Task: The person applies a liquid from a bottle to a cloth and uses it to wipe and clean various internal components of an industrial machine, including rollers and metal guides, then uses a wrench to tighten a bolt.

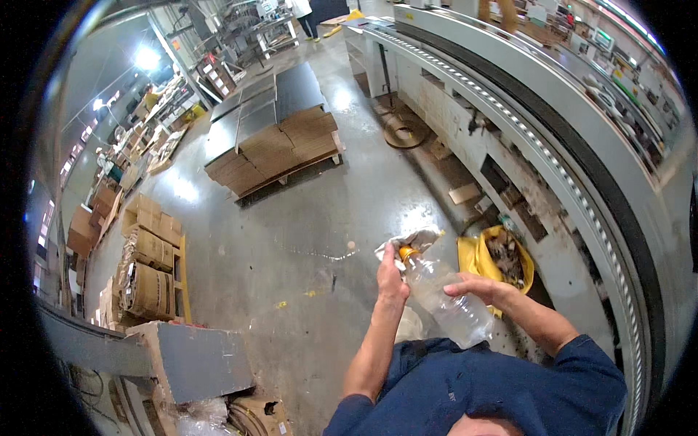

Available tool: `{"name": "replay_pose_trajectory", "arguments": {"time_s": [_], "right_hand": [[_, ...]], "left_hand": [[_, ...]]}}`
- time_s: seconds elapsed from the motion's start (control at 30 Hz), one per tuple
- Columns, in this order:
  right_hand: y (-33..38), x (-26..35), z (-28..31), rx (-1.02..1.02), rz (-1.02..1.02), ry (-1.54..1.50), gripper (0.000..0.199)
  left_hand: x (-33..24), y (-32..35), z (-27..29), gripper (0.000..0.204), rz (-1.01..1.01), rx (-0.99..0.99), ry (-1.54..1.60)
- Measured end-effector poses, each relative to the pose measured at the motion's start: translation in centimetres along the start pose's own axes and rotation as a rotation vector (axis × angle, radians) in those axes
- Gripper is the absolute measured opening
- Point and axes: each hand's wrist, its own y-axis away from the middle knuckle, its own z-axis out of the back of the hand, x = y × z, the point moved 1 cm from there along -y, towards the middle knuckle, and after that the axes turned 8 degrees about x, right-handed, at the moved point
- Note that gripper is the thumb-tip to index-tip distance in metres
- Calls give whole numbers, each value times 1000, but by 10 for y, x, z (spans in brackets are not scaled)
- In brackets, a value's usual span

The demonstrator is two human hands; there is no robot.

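A clear bottle tipped against a rag, over a concrete floor.

Far left, bundles of flat cardboard (149, 272) sit stacked on the floor; a pallet of sheets (273, 131) lies beyond. The left hand (391, 280) is closed around a crumpled rag (407, 240), pressing it at the orange neck, apparently to catch what comes out. The right hand (476, 288) grips the clear plastic bottle (443, 298), held tilted with its mouth up-left at the rag. Just right, a yellow bag (472, 254) of scraps rests below the curved conveyor (552, 145).
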Motion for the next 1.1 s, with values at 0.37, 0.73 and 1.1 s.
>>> {"name": "replay_pose_trajectory", "arguments": {"time_s": [0.37, 0.73, 1.1], "right_hand": [[-229, 319, 234, -126, 38, -103, 57], [-506, 613, 479, 113, 130, 113, 66], [-812, 876, 682, 162, 29, -40, 58]], "left_hand": [[-176, -448, -111, 38, 75, 116, -34], [-377, -835, -166, 35, -192, 127, -91], [-568, -1234, -170, 40, -140, 57, 37]]}}
